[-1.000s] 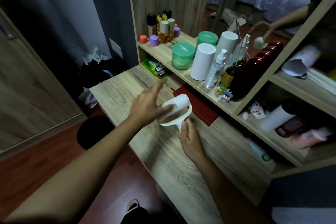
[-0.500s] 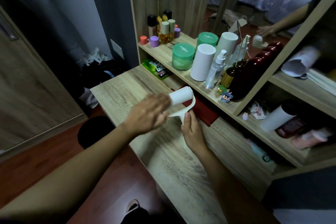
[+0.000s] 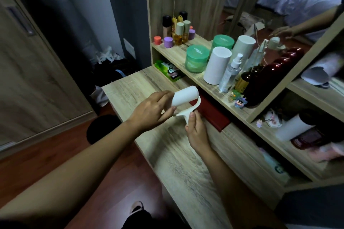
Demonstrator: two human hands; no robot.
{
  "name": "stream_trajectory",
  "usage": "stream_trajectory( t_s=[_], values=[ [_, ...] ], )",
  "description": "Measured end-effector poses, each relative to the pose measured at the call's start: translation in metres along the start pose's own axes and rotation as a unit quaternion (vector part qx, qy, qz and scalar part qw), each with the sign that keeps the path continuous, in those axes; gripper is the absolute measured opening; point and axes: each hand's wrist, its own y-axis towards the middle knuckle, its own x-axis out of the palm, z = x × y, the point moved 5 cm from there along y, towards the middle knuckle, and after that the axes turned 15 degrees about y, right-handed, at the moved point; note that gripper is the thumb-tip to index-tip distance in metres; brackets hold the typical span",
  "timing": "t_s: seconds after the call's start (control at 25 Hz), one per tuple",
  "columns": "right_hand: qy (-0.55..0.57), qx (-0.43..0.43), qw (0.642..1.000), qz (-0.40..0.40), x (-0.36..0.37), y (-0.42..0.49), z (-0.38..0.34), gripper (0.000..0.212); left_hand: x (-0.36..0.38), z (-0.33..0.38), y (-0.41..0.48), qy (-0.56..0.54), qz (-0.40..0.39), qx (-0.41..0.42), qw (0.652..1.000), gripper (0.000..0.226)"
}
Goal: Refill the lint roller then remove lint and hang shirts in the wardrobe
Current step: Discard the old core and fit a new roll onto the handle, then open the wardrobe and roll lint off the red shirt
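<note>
1. Left forearm (image 3: pixel 83 158) bare; enters from lower left, runs diagonally up and right; wrist roughly straight.
2. Left hand (image 3: pixel 152 111) back toward camera; fingers (image 3: pixel 165 95) curled over the near end of the lint roller (image 3: pixel 184 96), thumb underneath; pinching hold on the white roll.
3. Right forearm (image 3: pixel 229 182) bare; enters from lower right, angled up and left; shorter in view than the left.
4. Right hand (image 3: pixel 197 132) below and right of the left hand; wrapped round the handle (image 3: pixel 187 115), thumb laid up along it; fingertips hidden behind.
5. Hands close together, not touching.
</note>
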Motion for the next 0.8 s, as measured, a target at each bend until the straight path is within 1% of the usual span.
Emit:
stream_trajectory(
  t_s=[0.08,0.2,0.28,0.4,0.48,0.6,0.72,0.8],
  values=[
    [0.011,0.017,1.0,-0.009,0.014,0.005,0.002,0.024,-0.005,-0.014,-0.005,0.003,-0.002,-0.026,1.0,0.051],
    [0.006,0.009,0.998,-0.055,0.053,0.017,-0.004,0.028,-0.016,-0.062,-0.019,-0.017,0.008,-0.141,0.99,0.058],
    [-0.019,-0.028,0.996,-0.085,0.091,0.027,-0.016,0.026,-0.027,-0.111,-0.032,-0.025,0.021,-0.214,0.976,0.062],
    [-0.057,-0.05,0.991,-0.112,0.172,0.051,-0.027,0.023,-0.043,-0.205,-0.066,0.0,0.042,-0.287,0.957,0.065],
    [-0.062,-0.053,0.99,-0.112,0.22,0.065,-0.029,0.024,-0.049,-0.256,-0.087,0.023,0.05,-0.307,0.95,0.061],
    [-0.061,-0.052,0.991,-0.109,0.313,0.084,-0.031,0.028,-0.059,-0.343,-0.119,0.035,0.026,-0.337,0.941,0.057],
    [-0.06,-0.052,0.99,-0.115,0.403,0.101,-0.036,0.033,-0.067,-0.421,-0.142,0.061,0.009,-0.322,0.945,0.058],
    [-0.066,-0.053,0.99,-0.115,0.449,0.116,-0.038,0.033,-0.071,-0.466,-0.15,0.081,0.008,-0.306,0.948,0.06]
  ],
)
